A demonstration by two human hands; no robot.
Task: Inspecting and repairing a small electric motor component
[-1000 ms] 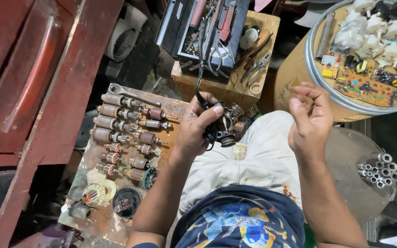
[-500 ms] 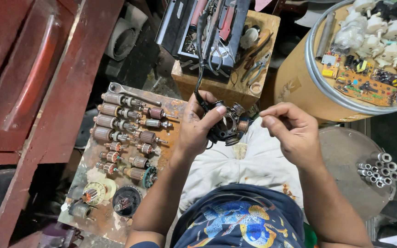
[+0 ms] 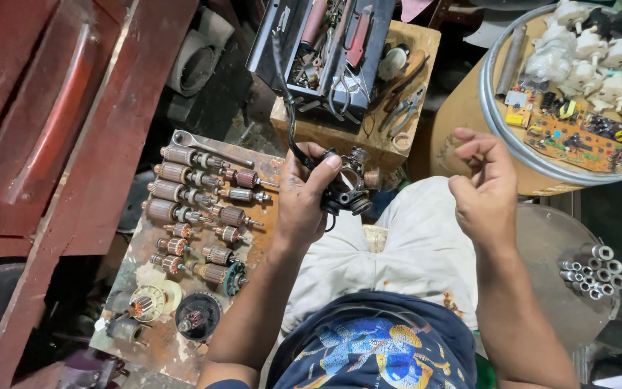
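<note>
Left hand [image 3: 304, 202] is clamped around a small dark motor assembly [image 3: 350, 189], held up over the lap at about centre frame. A black cable [image 3: 286, 108] runs from it toward 12 o'clock, up over the toolbox [image 3: 325, 43].

Right hand [image 3: 484, 191] is raised at 3 o'clock of the motor, well apart from it. Fingers curled, thumb and forefinger pinched close; if something thin is between them, I cannot tell, too small to resolve.

Progress, my read: the motor looks partly stripped, windings and metal core exposed, no outer housing on it. So opening up looks done; whatever goes back on, or comes out, is not yet done. Nothing on the lap itself.

At 9 o'clock of the left hand: a worn board [image 3: 174, 338] with rows of armatures [image 3: 181, 191], copper windings showing, a wrench [image 3: 210, 150] along its top edge. At 7 o'clock on that board, a round black part [image 3: 197, 315] and a pale round one [image 3: 149, 301].

At 12 o'clock: open toolbox on a wooden crate [image 3: 412, 86], pliers and red-handled tools inside.

At 2 o'clock: round metal tray [image 3: 494, 119] with a brown circuit board [image 3: 566, 140], small yellow and black components, and white plastic knob-like parts [image 3: 606, 57].

At 4 o'clock: cluster of small steel bushings [image 3: 592, 270].

Packages and labels: no readable label or sign resolves. Only a clear plastic bag [image 3: 545, 61] on the tray, contents unclear.
</note>
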